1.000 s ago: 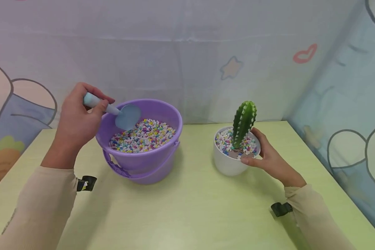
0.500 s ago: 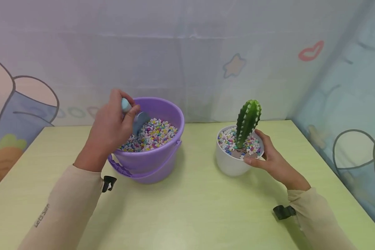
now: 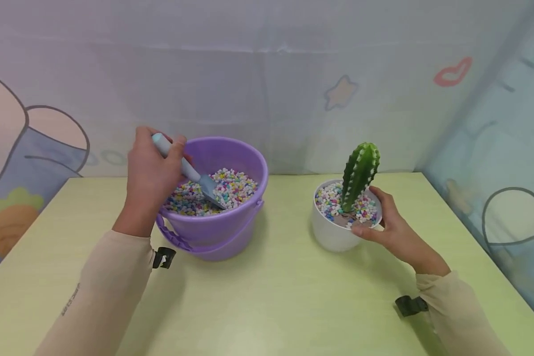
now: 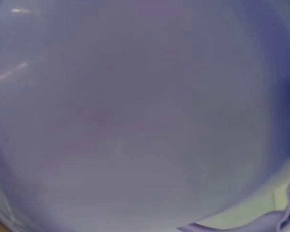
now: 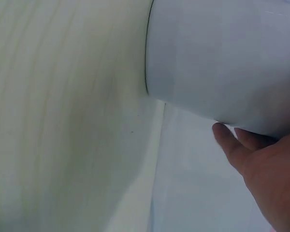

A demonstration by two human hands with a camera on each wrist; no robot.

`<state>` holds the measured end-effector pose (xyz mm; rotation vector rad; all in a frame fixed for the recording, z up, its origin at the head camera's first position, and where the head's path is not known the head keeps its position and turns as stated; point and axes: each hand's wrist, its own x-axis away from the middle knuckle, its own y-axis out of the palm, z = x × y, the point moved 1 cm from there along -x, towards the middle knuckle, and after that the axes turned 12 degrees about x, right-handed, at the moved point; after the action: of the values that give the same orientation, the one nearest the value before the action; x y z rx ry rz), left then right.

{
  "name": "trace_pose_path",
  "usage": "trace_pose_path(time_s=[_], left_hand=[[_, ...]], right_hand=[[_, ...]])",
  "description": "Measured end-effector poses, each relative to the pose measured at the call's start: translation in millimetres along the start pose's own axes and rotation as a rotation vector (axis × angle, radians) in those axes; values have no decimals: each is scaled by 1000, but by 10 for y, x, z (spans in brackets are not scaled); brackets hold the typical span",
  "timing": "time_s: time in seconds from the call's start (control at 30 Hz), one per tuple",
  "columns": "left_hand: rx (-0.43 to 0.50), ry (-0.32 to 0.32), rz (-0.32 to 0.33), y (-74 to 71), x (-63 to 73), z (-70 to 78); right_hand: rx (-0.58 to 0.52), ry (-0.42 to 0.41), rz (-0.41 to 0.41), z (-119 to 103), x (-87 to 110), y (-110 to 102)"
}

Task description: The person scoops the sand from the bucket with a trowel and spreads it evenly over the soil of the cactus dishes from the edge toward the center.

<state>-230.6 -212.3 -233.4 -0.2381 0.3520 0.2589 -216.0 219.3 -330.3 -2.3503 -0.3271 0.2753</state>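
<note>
In the head view my left hand [image 3: 153, 173] grips the pale blue handle of a small shovel [image 3: 190, 172] at the left rim of a purple bucket [image 3: 218, 235]. The shovel's blade lies among multicoloured pebbles [image 3: 236, 188] inside the bucket. On the right, my right hand [image 3: 400, 237] holds the rim of a white pot [image 3: 333, 235], thumb at the front and fingers round the far side. A green cactus [image 3: 360, 173] stands in the pot, leaning slightly right, with similar pebbles around its base. The left wrist view is filled by the bucket's wall [image 4: 135, 111]; the shovel is hidden there.
Both containers stand on a pale yellow-green table [image 3: 271, 296]. A printed cloth [image 3: 231, 89] hangs behind the table's back edge, and another [image 3: 507, 148] borders the right side. The bucket's purple handle [image 3: 222, 244] hangs down at its front.
My left hand has moved right, over the bucket's left rim, and the shovel's blade has gone down from above into the pebbles. My right hand keeps its hold on the pot.
</note>
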Motion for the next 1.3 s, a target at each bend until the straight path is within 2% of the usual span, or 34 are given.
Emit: trace_pose_path(time_s=[0.07,0.23,0.33,0.43,0.53,0.63,0.73,0.83,0.93,1.07,1.17,1.3], left_hand=[[15,41,-63,2,23,-1],[121,170,-256,18,100,10],[126,178,-322,57,123,50],[35,142,-292,91,93,82],[-75,51,-199,134,32,82],[-144,-35,-116,160,-8,64],[-163,-48,-94,165,-9,48],[-130,-8,-127,155,7,45],[-40,45,-215,130,29,42],[62,73,-315,106,65,46],[84,76,-331,124,82,46],[56,89,-319,139,88,41]], right_hand=[[37,2,12,12,-9,3],[78,-46,22,31,-19,-23],[56,-53,10,56,-21,-51],[49,-18,11,69,-15,-41],[80,7,31,69,2,-10],[115,4,46,55,22,15],[112,-39,52,40,39,-11],[71,-78,46,37,42,-50],[38,-77,45,35,30,-57],[56,-69,69,29,15,-36],[70,-73,69,29,31,-41],[51,-50,29,45,50,-52]])
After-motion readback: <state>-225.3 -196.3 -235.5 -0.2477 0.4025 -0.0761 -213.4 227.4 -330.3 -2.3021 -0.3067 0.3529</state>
